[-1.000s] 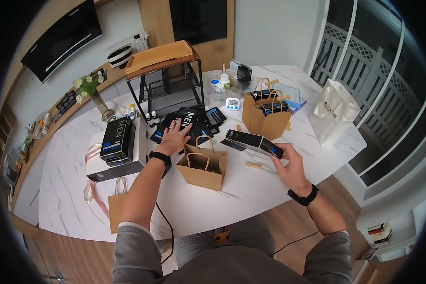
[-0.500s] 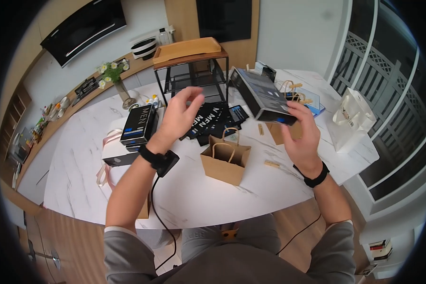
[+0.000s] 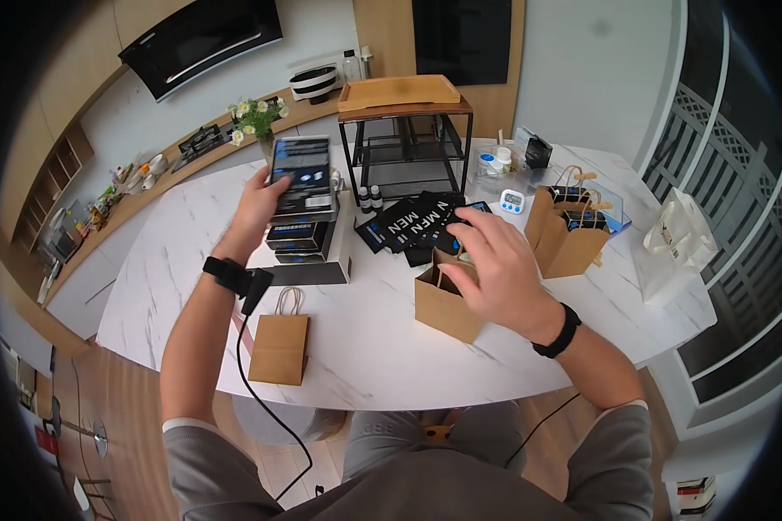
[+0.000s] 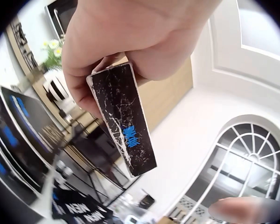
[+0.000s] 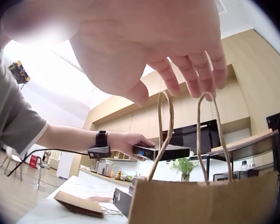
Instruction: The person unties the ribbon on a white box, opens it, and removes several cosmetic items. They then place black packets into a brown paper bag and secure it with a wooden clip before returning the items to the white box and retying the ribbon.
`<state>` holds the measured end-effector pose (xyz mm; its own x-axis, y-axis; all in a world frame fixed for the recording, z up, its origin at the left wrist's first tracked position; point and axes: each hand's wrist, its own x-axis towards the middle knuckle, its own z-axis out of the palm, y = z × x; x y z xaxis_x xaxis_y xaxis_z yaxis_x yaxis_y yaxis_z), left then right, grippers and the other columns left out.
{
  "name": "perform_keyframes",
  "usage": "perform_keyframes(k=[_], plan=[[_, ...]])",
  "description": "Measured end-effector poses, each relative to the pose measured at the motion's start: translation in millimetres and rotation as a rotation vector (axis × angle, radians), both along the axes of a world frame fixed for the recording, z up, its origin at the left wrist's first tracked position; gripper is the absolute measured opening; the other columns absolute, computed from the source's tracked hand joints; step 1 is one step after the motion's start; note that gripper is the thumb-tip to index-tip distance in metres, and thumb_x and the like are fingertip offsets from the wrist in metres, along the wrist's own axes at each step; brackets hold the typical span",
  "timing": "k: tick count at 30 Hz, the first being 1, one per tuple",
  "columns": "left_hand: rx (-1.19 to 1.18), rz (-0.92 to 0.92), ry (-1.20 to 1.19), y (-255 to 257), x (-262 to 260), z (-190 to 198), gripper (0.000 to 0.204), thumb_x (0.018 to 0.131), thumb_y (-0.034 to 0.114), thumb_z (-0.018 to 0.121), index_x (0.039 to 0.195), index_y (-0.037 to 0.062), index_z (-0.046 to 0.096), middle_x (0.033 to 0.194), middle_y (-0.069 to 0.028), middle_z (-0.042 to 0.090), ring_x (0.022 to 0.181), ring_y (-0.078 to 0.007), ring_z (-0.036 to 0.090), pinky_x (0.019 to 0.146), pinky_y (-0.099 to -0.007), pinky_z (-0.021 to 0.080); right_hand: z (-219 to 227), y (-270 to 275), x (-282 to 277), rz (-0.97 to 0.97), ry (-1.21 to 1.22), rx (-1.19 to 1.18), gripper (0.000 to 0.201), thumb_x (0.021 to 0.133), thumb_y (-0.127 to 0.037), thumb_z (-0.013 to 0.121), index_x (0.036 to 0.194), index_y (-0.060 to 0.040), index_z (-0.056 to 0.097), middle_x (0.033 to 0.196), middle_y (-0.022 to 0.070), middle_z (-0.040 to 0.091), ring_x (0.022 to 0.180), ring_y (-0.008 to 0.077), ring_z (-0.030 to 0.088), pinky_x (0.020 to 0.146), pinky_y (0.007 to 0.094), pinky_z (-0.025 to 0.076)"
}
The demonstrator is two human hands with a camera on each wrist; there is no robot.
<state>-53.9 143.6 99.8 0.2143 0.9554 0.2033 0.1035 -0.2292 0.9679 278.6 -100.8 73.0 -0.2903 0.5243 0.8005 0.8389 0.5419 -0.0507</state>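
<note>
My left hand (image 3: 254,208) grips a black box (image 3: 302,174) by its side, above stacked black boxes (image 3: 299,239) on a white box at the left. In the left wrist view the held box (image 4: 123,121) shows a scuffed narrow face with blue print. Over an upright brown paper bag (image 3: 447,311) is my right hand (image 3: 506,273), its fingers loosely bent and holding nothing. The right wrist view has those fingertips by the tops of the bag's twisted handles (image 5: 164,133); contact cannot be told. Black "MEN" packets (image 3: 413,224) lie fanned behind the bag.
A second brown bag (image 3: 279,349) lies near the front edge. Filled brown bags (image 3: 560,239), a white bag (image 3: 676,247) and a small timer (image 3: 512,201) stand to the right. At the back are a black rack (image 3: 404,143) and a flower vase (image 3: 268,143).
The black box has passed from my right hand to my left and moved leftward over the stack. My right hand has let it go and come left above the upright bag.
</note>
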Motion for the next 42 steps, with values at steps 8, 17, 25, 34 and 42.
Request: perform_keyframes(k=[8,17,25,34,42], plan=[[0.966,0.570,0.720,21,-42,36,0.069,0.082,0.012,0.069,0.149,0.0016,0.056,0.115,-0.0198,0.069,0.105,-0.0333,0.072,0.083,-0.0422,0.059,-21,-23,27,-0.142,0.006,-0.141,0.057,0.084,-0.020,0.084,0.132,0.0010,0.061,0.133,0.0186,0.061,0.117,0.0368,0.060,0.099,0.0451,0.048],[0.749,0.328,1.543,-7,36,-11,0.032,0.084,0.010,0.073,0.115,0.0058,0.065,0.111,-0.0130,0.074,0.110,-0.0345,0.070,0.088,-0.0457,0.062,-25,-28,18,-0.109,0.029,-0.210,0.061,0.086,-0.018,0.081,0.139,0.0011,0.058,0.135,0.0201,0.060,0.116,0.0372,0.062,0.100,0.0453,0.048],[0.748,0.216,1.051,-17,27,-34,0.067,0.090,0.046,0.074,0.140,0.0028,0.061,0.127,-0.0227,0.070,0.121,-0.0415,0.064,0.104,-0.0494,0.052,-31,-34,22,-0.092,0.041,-0.236,0.064,0.083,-0.010,0.081,0.141,0.0019,0.055,0.137,0.0211,0.059,0.120,0.0390,0.061,0.102,0.0457,0.049],[0.524,0.150,1.033,-15,-3,-41,0.080,0.087,0.057,0.076,0.142,0.0010,0.063,0.153,-0.0272,0.053,0.144,-0.0429,0.048,0.119,-0.0481,0.042,-27,-34,12,-0.167,0.001,-0.116,0.065,0.080,-0.012,0.081,0.139,0.0015,0.058,0.141,0.0241,0.055,0.125,0.0425,0.057,0.107,0.0500,0.046],[0.653,0.202,0.757,6,-27,-62,0.080,0.095,0.058,0.070,0.152,0.0047,0.054,0.153,-0.0293,0.053,0.144,-0.0411,0.050,0.118,-0.0440,0.042,-47,-35,-64,-0.006,-0.128,0.015,0.067,0.083,-0.020,0.079,0.141,0.0048,0.056,0.145,0.0300,0.052,0.132,0.0462,0.054,0.112,0.0561,0.044]])
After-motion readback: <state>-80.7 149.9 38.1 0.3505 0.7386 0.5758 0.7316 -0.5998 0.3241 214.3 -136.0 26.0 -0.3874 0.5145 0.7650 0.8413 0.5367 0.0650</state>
